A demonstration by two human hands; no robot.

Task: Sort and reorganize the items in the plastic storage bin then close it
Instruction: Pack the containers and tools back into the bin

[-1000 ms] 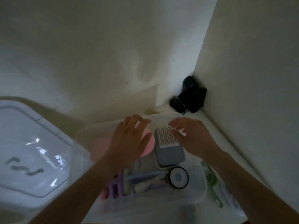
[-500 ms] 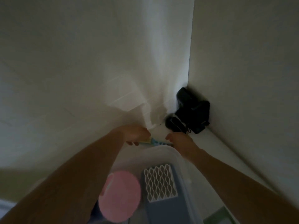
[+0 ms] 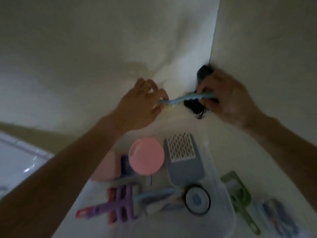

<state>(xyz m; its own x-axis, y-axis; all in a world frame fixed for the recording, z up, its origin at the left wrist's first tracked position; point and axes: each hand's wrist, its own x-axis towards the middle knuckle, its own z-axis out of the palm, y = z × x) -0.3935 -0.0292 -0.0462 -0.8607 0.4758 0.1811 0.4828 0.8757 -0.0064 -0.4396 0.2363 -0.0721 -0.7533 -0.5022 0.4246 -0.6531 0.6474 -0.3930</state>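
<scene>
Up by the wall corner, beyond the bin [image 3: 221,184], both hands are on one thin pale-blue tool [image 3: 187,98], wavy along its edge. Left hand [image 3: 139,107] pinches one end, right hand [image 3: 229,100] curls round the other, and the tool spans the gap between them, held clear above the bin. What it is, exactly, I can't say — the blur eats the detail.

Below, the bin sits open with a pink lid [image 3: 146,155] and a grater [image 3: 182,158] side by side at the far end, a purple tool [image 3: 118,206] and a round black-rimmed piece [image 3: 197,200] nearer. A green tool [image 3: 240,196] lies outside, just beside the right wall.

Best play now, I'd judge: let one hand take the tool fully, then lay it flat along the long pieces at the near end, not across the grater, so the cover can seat later.

A dark object [image 3: 195,107] sits in the corner behind the right hand, half covered and unreadable. The left forearm hides part of the bin's left side. At far left a white sheet [image 3: 17,160], possibly the cover, is cut off.
</scene>
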